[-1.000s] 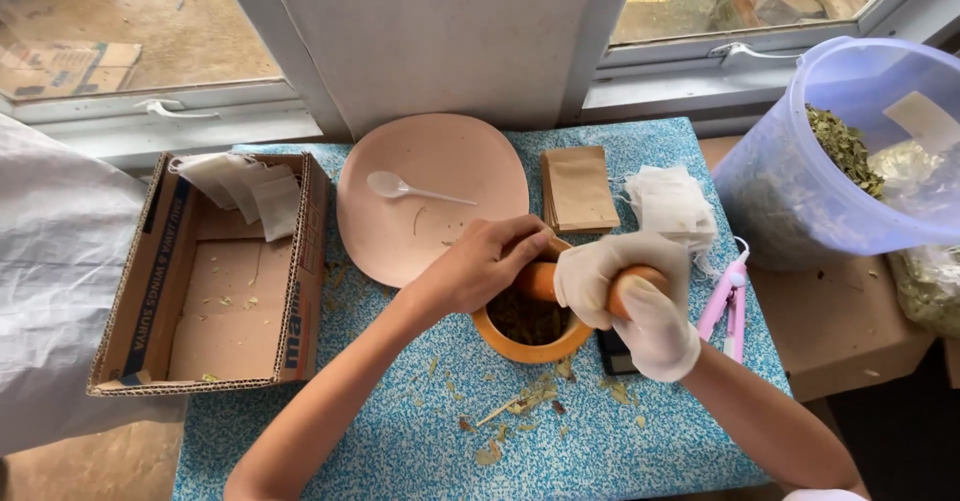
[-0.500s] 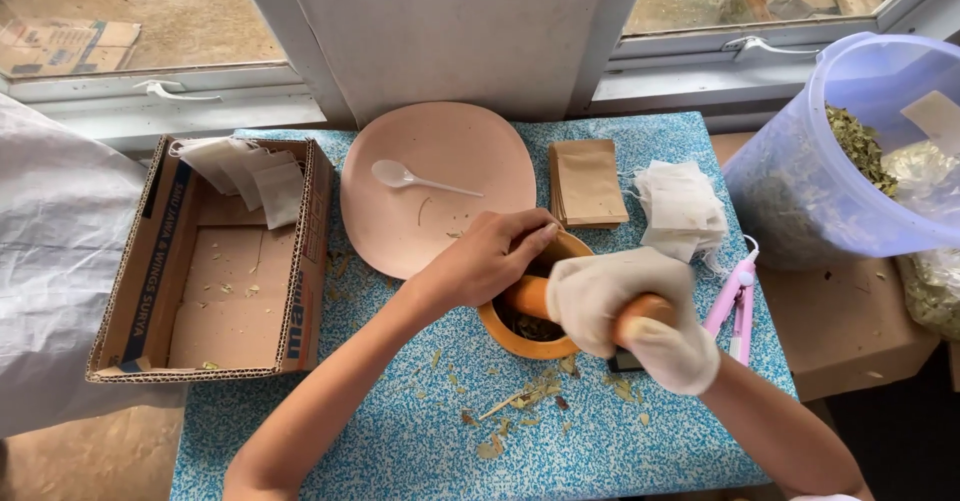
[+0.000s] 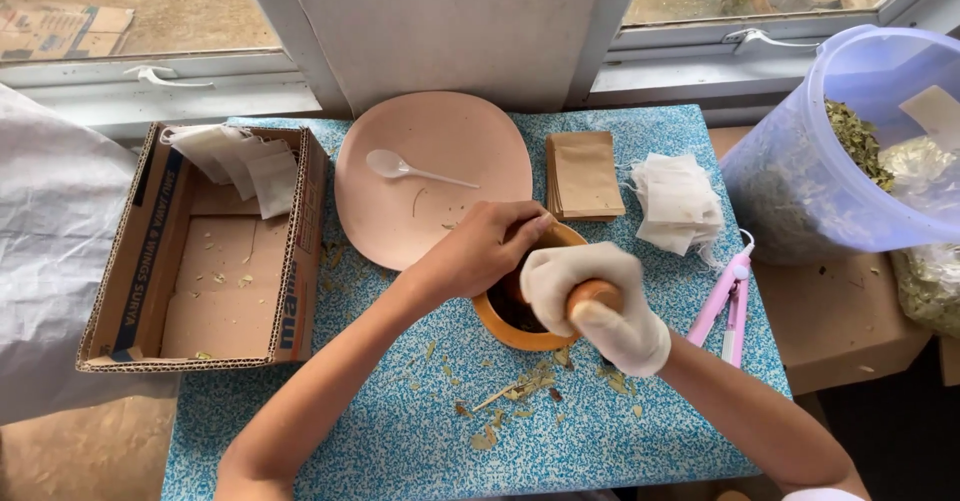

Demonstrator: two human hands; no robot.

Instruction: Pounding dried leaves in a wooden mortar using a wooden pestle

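An orange mortar bowl (image 3: 510, 329) with dark crushed leaves inside stands on the blue speckled table (image 3: 380, 431). My left hand (image 3: 480, 249) is bare and grips the bowl's far rim. My right hand (image 3: 600, 306), in a white glove, is closed around the top of a wooden pestle (image 3: 594, 293) that stands in the bowl. Bits of dried leaf (image 3: 520, 396) lie scattered on the table in front of the bowl.
A pink plate (image 3: 420, 211) with a white plastic spoon (image 3: 410, 169) lies behind the bowl. Brown paper pouches (image 3: 583, 174), white filter bags (image 3: 680, 201) and a pink handheld tool (image 3: 725, 306) lie right. A cardboard box (image 3: 210, 251) stands left, a clear tub of dried leaves (image 3: 840, 151) right.
My gloved right hand has shifted the pestle slightly right and nearer in the bowl. My left hand keeps its hold on the rim.
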